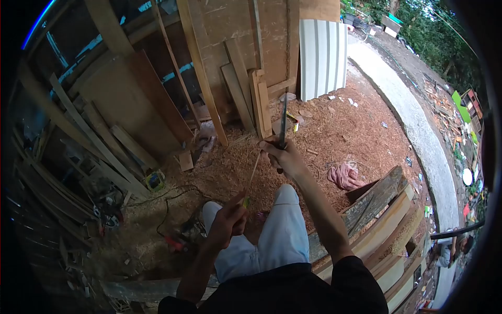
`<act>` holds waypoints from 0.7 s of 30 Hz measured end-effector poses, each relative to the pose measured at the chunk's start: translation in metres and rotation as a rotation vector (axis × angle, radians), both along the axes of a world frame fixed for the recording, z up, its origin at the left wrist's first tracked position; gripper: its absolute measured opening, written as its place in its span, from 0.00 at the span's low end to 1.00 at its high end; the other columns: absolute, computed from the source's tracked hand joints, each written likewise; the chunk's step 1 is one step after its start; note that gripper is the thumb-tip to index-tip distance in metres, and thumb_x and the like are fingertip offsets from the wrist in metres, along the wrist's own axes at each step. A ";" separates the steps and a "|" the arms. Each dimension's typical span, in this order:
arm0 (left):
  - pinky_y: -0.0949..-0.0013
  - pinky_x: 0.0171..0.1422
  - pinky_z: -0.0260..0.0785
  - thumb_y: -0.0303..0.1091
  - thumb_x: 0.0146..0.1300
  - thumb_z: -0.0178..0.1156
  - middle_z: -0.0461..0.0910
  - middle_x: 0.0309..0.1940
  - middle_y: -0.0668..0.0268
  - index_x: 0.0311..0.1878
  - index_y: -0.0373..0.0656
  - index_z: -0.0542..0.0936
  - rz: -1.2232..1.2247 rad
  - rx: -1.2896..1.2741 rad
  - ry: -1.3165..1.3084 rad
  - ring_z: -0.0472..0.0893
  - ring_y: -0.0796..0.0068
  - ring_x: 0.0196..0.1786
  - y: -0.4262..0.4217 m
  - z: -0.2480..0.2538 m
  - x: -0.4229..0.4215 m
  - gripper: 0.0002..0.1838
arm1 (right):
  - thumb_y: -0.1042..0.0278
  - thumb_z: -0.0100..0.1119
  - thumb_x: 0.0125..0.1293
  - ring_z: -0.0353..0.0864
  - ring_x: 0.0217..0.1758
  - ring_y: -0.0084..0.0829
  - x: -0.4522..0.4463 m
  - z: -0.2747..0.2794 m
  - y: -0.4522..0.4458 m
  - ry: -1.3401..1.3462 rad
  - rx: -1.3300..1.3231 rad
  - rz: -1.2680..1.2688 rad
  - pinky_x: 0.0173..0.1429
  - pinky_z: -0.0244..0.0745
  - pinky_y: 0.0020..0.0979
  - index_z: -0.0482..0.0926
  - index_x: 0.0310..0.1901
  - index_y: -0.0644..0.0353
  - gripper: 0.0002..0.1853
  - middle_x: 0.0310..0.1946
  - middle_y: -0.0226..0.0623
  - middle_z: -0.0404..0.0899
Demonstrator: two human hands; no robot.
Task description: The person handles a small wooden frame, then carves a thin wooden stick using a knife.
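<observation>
My right hand [282, 155] is closed around a long dark blade-like tool [283, 123] that points upward, away from me. Its thumb and fingertips also meet the upper end of a thin light strip [255, 170]. Lower down, above my knees, my left hand [230, 220] is closed, with the strip's lower end running to it and something small and yellow-green at its fingers. The strip slants between the two hands. What the yellow-green thing is cannot be made out.
Boards [243, 94] lean on the wooden wall. Wood shavings [334, 141] cover the ground, with a pink cloth [346, 175] on them. Stacked planks [387, 225] lie at the right. A red-handled tool [175, 243] and a cord are at the left. A person [448, 254] is at the far right.
</observation>
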State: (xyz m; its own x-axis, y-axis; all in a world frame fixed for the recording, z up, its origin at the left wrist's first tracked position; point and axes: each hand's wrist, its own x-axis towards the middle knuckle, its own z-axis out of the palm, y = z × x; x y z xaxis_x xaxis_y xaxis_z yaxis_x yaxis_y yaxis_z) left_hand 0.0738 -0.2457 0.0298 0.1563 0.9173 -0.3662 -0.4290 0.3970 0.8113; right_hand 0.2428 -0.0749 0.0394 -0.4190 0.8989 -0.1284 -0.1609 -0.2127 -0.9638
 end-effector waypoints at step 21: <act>0.80 0.13 0.49 0.33 0.69 0.44 0.62 0.19 0.74 0.62 0.41 0.65 0.188 0.005 -0.138 0.56 0.88 0.12 0.017 0.018 0.012 0.19 | 0.68 0.57 0.48 0.78 0.22 0.43 -0.026 -0.028 -0.047 -0.956 0.962 -0.197 0.27 0.73 0.38 0.78 0.25 0.56 0.04 0.19 0.39 0.78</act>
